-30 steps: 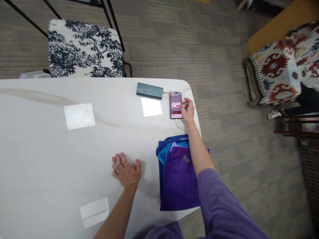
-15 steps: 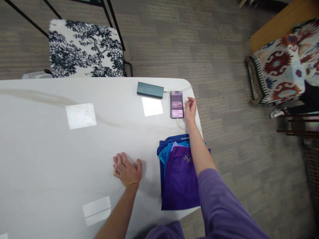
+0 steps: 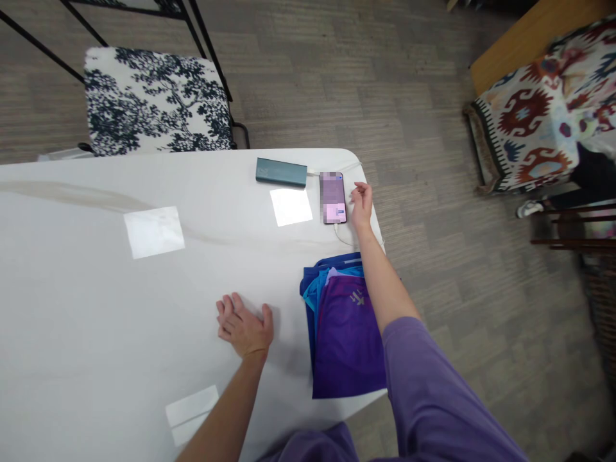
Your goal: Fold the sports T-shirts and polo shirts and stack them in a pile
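Observation:
My left hand (image 3: pixel 245 326) rests palm down on the white table, its fingers and thumb spread, holding nothing. Just right of a lit smartphone (image 3: pixel 333 197) is my right hand (image 3: pixel 362 202), its fingers loosely bent and apart, with nothing seen in them. A pale cable (image 3: pixel 341 238) is plugged into the phone's lower end. A dark teal power bank (image 3: pixel 281 172) lies left of the phone, with a cable at its right end. Under my right forearm is a stack of folded clothes (image 3: pixel 347 340), purple on top with blue layers beneath, partly covered by the arm.
The white table (image 3: pixel 106 321) has a rounded far right corner and shows bright light reflections. A chair (image 3: pixel 158 102) with a black-and-white patterned seat stands beyond its far edge. At the far right is a patterned cloth (image 3: pixel 524 122) by a wooden surface, with a person's shoe (image 3: pixel 529 208) nearby.
The phone's screen content has changed. My right hand has turned slightly beside the phone. The whole view has shifted a little; my left hand stays in place on the table.

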Motion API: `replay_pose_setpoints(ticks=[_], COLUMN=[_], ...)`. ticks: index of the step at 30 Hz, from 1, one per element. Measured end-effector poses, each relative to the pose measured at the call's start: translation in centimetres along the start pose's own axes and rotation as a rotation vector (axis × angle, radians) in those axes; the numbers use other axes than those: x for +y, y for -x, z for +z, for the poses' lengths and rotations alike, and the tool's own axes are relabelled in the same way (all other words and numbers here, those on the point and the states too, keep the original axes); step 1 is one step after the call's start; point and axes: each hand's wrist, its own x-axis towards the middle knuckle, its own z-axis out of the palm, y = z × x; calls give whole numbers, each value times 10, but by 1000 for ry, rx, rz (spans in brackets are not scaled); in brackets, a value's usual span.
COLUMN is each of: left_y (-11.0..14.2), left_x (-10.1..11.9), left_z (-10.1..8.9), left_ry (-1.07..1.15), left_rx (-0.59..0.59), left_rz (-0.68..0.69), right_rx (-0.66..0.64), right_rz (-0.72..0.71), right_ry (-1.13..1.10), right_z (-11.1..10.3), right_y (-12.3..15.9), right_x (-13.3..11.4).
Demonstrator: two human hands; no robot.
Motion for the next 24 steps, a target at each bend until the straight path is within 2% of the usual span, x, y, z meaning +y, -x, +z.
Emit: replay_pose_setpoints(ticks=[2,4,6,7,9,11,13,15,17,18,20,24], left_y=[1,2,3,4,5,6,8,10,13,16,23,30], left_x=[0,0,0,0,0,1,1,1,1,1,1,-5], left_z=[0,0,0,0,0,-1,-3,-6,-8,-10,-13,-35], left_ry=[0,-2,-13,-21,-32,-33,-23,-4,22,36,71,211], left_rx=[-11,-24,-22,-15,-9,-20,-35,-37,-25,-17,-14,-89], left_rz=[-3,-8,-15,-18,-19,-20,-17,-13,-8,-7,-2,4], right_rx=[-48,-54,19,75,179,268,303,276,244,229,179,95], right_rz=[41,89,107,107,124,196,332,482,551,555,530,437], right_ry=[-41,-95,-158,-185,-198,-119,-15,40,111,137,161,121], right_z=[-8,-26,-56,-75,-116,-155,-187,-208,-218,-221,-223,-238], right_y=[-10,-13,4,22,81,163,253,333,388,405,419,407], right_x=[-4,-13,-24,-30,-41,-46,-45,-40,-38,-39,-47,-87])
